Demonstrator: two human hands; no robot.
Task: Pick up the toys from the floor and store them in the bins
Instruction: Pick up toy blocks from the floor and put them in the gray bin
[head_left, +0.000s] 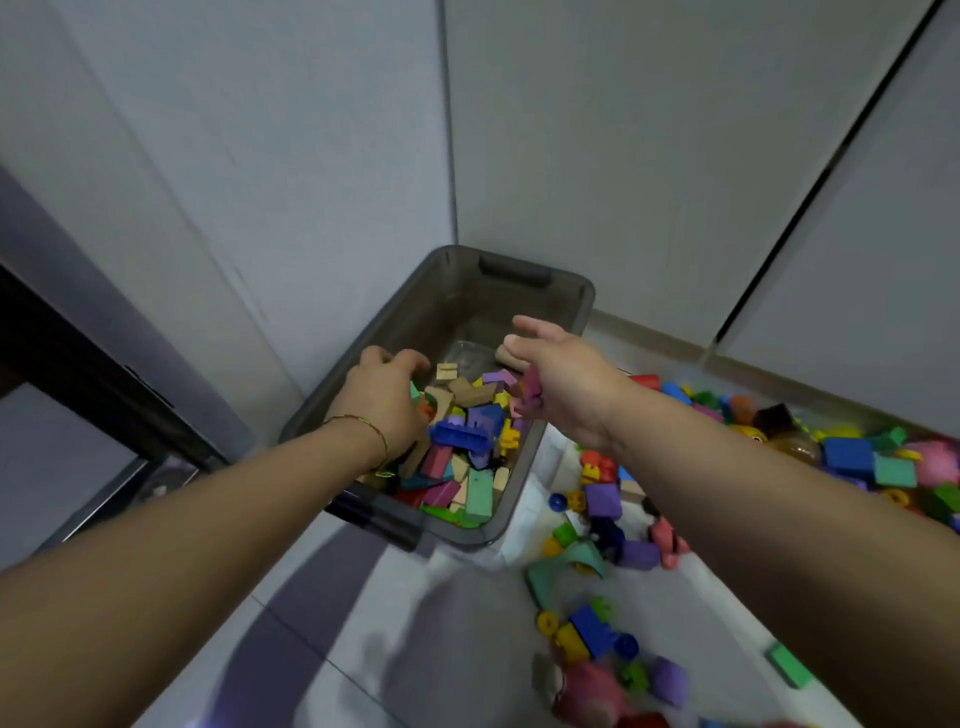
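— So, where are the toys?
— Many coloured wooden and plastic blocks (460, 434) fill the near end of the smoky grey plastic bin (457, 306). More loose toys (602, 501) lie on the pale tiled floor (467, 623) by its right side.
— And the hands?
— Her right hand (561, 374) is spread wide above the right rim, with a pink block (531, 392) just under its fingers. Her left hand (387, 400) curls over the pile; whether it holds anything is unclear.

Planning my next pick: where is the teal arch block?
The teal arch block lies on the floor, head view lower right, beside the bin, left of a purple block.

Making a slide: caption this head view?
Tidy-up: left hand and right hand over a grey bin of toy blocks; more toys scattered on the floor beside it.
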